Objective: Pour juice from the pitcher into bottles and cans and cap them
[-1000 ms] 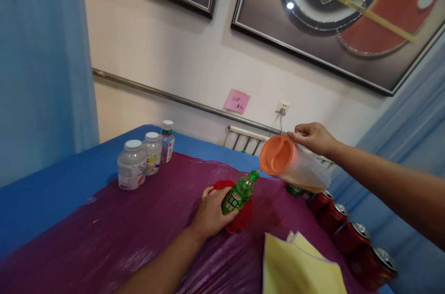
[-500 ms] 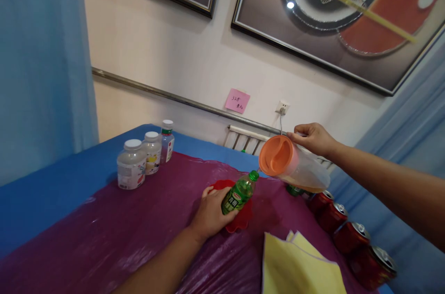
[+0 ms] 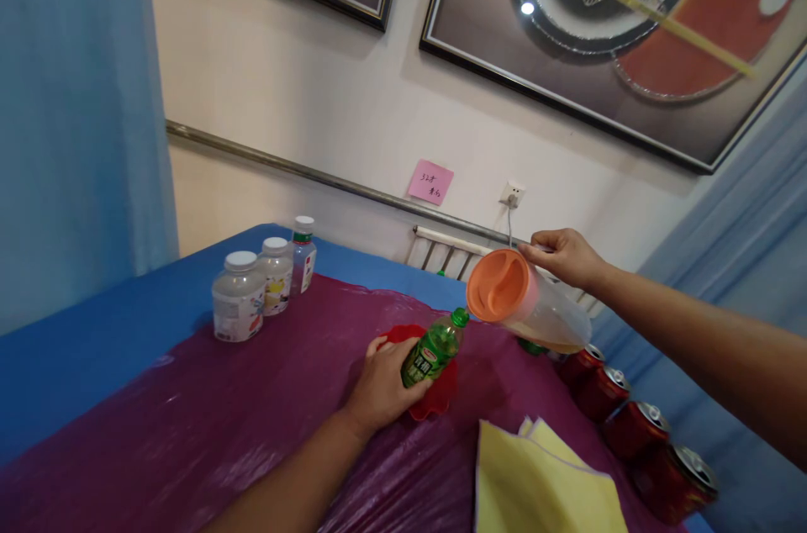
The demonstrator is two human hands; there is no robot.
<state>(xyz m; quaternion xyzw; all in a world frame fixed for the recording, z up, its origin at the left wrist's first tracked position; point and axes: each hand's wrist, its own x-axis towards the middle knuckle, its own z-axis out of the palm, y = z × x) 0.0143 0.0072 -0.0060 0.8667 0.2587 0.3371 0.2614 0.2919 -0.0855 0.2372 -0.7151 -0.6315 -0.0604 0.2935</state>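
Wrapped round a green-labelled plastic bottle (image 3: 431, 355), my left hand (image 3: 386, 382) keeps it tilted to the right over a red scalloped dish (image 3: 435, 403). The bottle's mouth has a green ring; whether liquid is passing into it is too small to tell. My right hand (image 3: 564, 255) grips the handle of a clear pitcher (image 3: 548, 316) with an orange lid (image 3: 498, 285). The pitcher lies nearly on its side, its lid end close to the bottle's mouth. A little brownish liquid sits along its lower side.
Clear bottles with white caps (image 3: 238, 298) stand at the left. Several red cans (image 3: 636, 430) line the right edge, and yellow cloths (image 3: 542, 482) lie in front. A purple plastic sheet (image 3: 252, 407) covers part of the blue table (image 3: 113, 323).
The pitcher has shifted slightly left and down, with its base a little lower. My left hand and the bottle have hardly moved.
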